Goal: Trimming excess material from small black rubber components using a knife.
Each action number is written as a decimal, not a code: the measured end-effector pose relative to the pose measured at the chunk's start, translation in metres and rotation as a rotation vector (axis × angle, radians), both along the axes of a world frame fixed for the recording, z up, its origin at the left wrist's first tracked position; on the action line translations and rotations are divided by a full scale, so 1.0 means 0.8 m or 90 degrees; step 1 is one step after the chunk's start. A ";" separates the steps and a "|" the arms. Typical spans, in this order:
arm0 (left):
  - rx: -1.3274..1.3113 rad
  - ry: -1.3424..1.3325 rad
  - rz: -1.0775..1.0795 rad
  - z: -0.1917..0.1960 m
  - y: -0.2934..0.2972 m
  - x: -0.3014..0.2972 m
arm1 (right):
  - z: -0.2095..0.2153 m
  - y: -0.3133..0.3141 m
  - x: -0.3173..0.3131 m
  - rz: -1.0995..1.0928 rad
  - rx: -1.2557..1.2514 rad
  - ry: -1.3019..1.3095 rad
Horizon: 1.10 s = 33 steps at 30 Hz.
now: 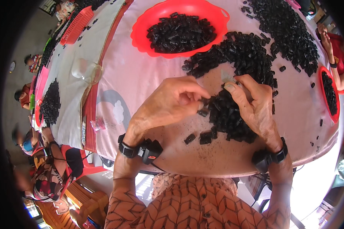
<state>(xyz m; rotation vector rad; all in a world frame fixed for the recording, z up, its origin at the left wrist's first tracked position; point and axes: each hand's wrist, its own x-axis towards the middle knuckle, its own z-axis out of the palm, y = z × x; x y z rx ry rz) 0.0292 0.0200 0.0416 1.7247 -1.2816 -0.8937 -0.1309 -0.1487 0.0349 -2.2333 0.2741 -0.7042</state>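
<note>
A loose heap of small black plastic parts (233, 118) lies on the pink tablecloth right in front of me. At the heap's left edge is my left hand (170, 101), its fingers curled in and its fingertips close to a few black pieces. My right hand (254, 101) reaches over the heap's right side, thumb and forefinger drawn together. What either hand pinches, if anything, is too small or hidden to make out. A few single black parts (189, 139) lie apart near the heap's lower left.
Beyond my hands stands a red scalloped basin (141, 44) holding many black parts. Larger black piles (286, 30) spread to the far right. A clear jar (88, 71) lies to the left. A co-worker's arm (328, 45) and a red bowl (337, 110) are at the right.
</note>
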 end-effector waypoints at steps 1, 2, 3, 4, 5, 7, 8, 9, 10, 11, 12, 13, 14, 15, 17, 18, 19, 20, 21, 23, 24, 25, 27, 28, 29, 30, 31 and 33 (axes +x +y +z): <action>-0.038 0.107 0.024 -0.007 -0.001 0.004 | 0.001 0.000 0.000 0.004 0.002 0.007; -0.074 0.215 0.048 -0.008 -0.003 0.005 | 0.000 0.000 0.000 0.004 0.000 0.003; -0.056 0.285 0.084 -0.004 -0.006 0.003 | -0.001 0.000 0.001 0.005 0.007 0.006; -0.058 0.282 0.084 -0.004 -0.007 0.002 | -0.002 0.000 0.001 0.006 0.014 0.008; -0.058 0.355 0.127 -0.005 -0.008 0.002 | 0.000 0.001 0.000 0.003 0.008 0.016; -0.061 0.426 0.169 -0.012 -0.010 -0.001 | 0.002 0.003 0.000 0.007 0.013 0.023; -0.108 0.534 0.196 -0.018 -0.013 -0.002 | 0.001 0.005 -0.001 0.010 0.020 0.033; -0.156 0.642 0.222 -0.022 -0.015 -0.003 | -0.002 0.007 0.000 0.016 0.033 0.008; -0.158 0.641 0.221 -0.022 -0.016 -0.003 | -0.003 0.008 0.000 0.016 0.030 0.006; -0.175 0.675 0.235 -0.022 -0.016 -0.003 | -0.004 0.010 -0.001 0.031 0.015 0.009; -0.192 0.710 0.249 -0.022 -0.017 -0.003 | -0.004 0.011 -0.001 0.046 0.000 0.013; -0.193 0.708 0.248 -0.023 -0.016 -0.004 | 0.000 0.012 -0.001 0.061 -0.002 0.035; -0.200 0.726 0.276 -0.025 -0.015 -0.004 | -0.001 0.013 -0.002 0.060 -0.003 0.033; -0.207 0.744 0.305 -0.027 -0.015 -0.004 | -0.004 0.014 -0.001 0.068 -0.024 0.017; -0.196 0.764 0.297 -0.028 -0.015 0.000 | -0.008 0.014 0.000 0.087 -0.061 -0.008; -0.184 0.785 0.291 -0.029 -0.015 0.001 | -0.010 0.013 0.000 0.087 -0.061 -0.008; -0.184 0.785 0.290 -0.030 -0.016 0.000 | -0.010 0.013 0.000 0.089 -0.063 0.005; -0.189 0.784 0.294 -0.031 -0.016 0.000 | -0.011 0.013 0.000 0.093 -0.065 0.017; -0.193 0.784 0.297 -0.031 -0.016 -0.001 | -0.011 0.013 0.000 0.093 -0.065 0.017; -0.192 0.788 0.302 -0.036 -0.017 0.001 | -0.010 0.013 0.000 0.091 -0.068 0.010; -0.190 0.792 0.308 -0.037 -0.016 0.002 | -0.010 0.013 0.000 0.092 -0.068 0.010; -0.191 0.791 0.308 -0.037 -0.016 0.001 | -0.009 0.013 0.001 0.094 -0.070 0.008; -0.199 0.791 0.259 -0.035 -0.015 0.000 | -0.009 0.013 0.000 0.093 -0.073 0.006; -0.199 0.790 0.258 -0.033 -0.016 -0.002 | -0.009 0.013 0.000 0.092 -0.074 0.004; -0.191 0.778 0.276 -0.030 -0.017 -0.005 | -0.009 0.013 0.000 0.091 -0.075 0.002; -0.183 0.765 0.295 -0.027 -0.018 -0.008 | -0.009 0.013 0.000 0.090 -0.074 0.002; -0.182 0.765 0.294 -0.024 -0.019 -0.009 | -0.009 0.013 0.000 0.091 -0.077 -0.001; -0.186 0.742 0.253 -0.022 -0.020 -0.011 | -0.010 0.012 -0.001 0.090 -0.078 -0.003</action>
